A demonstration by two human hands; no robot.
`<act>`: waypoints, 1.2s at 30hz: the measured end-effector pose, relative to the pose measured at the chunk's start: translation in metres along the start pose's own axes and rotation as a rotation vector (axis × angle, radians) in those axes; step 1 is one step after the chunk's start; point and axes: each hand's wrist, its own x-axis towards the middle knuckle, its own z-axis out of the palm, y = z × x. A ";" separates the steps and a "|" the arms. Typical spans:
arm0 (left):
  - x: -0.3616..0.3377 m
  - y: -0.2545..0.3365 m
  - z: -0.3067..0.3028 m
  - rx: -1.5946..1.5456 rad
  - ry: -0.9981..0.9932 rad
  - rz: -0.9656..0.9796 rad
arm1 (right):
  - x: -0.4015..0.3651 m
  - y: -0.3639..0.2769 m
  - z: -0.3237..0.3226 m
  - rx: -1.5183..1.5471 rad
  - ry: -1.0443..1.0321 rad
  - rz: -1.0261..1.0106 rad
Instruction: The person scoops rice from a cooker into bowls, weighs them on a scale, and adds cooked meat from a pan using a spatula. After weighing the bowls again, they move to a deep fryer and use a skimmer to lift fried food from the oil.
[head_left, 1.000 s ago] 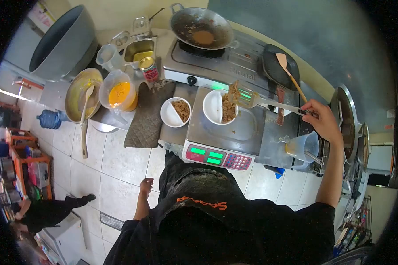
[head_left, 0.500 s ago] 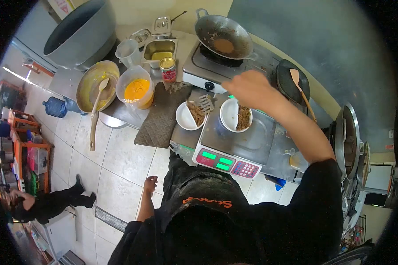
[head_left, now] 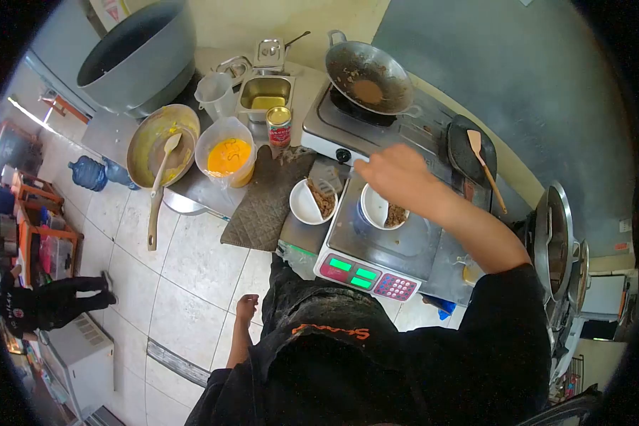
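Note:
My right hand (head_left: 394, 172) is closed on the handle of a slotted turner (head_left: 325, 175), held above the scale. The turner's metal head is blurred over the left white bowl (head_left: 306, 204), which has a divider and cooked minced meat (head_left: 324, 202) in one part. Partly under my right hand, a second divided white bowl (head_left: 373, 206) with similar meat sits on the digital scale (head_left: 412, 245). My left hand (head_left: 247, 307) hangs low beside my body with its fingers curled, nothing visible in it.
A wok (head_left: 369, 74) rests on the stove (head_left: 319, 138). Leftward are a quilted mitt (head_left: 255, 220), a can (head_left: 279, 128), a jug of orange liquid (head_left: 227, 156) and a pan with a spatula (head_left: 138, 153). A wooden turner (head_left: 476, 145) lies right. A co-worker (head_left: 50, 305) stands at far left.
My view has shifted slightly, so the counter sits lower in the frame. The turner's head is now lower against the left bowl. The co-worker has turned and moved.

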 end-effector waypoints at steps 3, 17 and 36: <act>0.012 0.010 -0.007 0.007 -0.001 0.051 | -0.002 0.002 -0.008 0.018 -0.041 0.033; 0.018 0.073 -0.008 0.155 -0.022 0.203 | -0.028 -0.006 0.015 -0.030 0.107 0.029; 0.012 0.106 -0.001 0.291 0.019 0.386 | -0.053 -0.001 0.031 0.025 0.126 0.016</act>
